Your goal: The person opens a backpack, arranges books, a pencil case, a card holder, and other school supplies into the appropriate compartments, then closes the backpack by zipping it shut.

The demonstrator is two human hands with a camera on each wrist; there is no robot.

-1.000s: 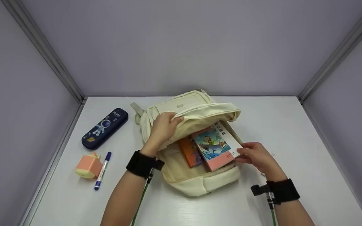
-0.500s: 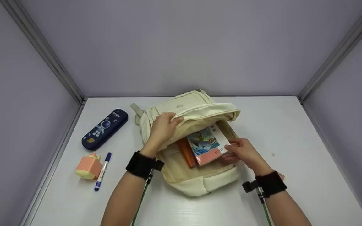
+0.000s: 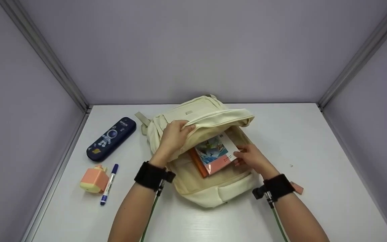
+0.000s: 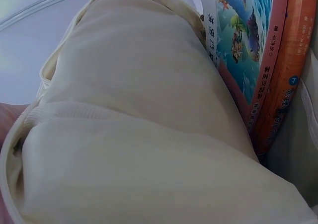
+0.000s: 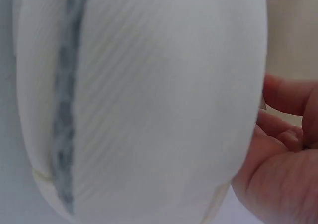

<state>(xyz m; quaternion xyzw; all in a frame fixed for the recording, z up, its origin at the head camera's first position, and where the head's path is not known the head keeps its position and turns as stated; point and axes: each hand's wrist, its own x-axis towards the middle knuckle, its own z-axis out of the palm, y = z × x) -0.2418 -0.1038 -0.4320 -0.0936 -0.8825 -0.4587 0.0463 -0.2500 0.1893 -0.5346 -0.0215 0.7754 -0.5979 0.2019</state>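
A cream backpack lies on the table with its main compartment unzipped. My left hand pinches the edge of its flap and holds it raised. Inside sits a book with a sea picture and a pink band on its cover, resting on an orange book. My right hand reaches into the opening and pinches the upper book's near right corner between thumb and fingers. In the left wrist view the spines of the pink book and the orange book stand side by side beyond the flap lining.
To the left lie a navy pencil case with an astronaut print, a peach and yellow bottle-like item and a blue-capped marker. A small pinkish block lies by my right forearm. Grey walls enclose the table.
My right hand has moved left and slightly away from me, sliding the upper book deeper under the flap and over the orange one. The left hand keeps its hold.
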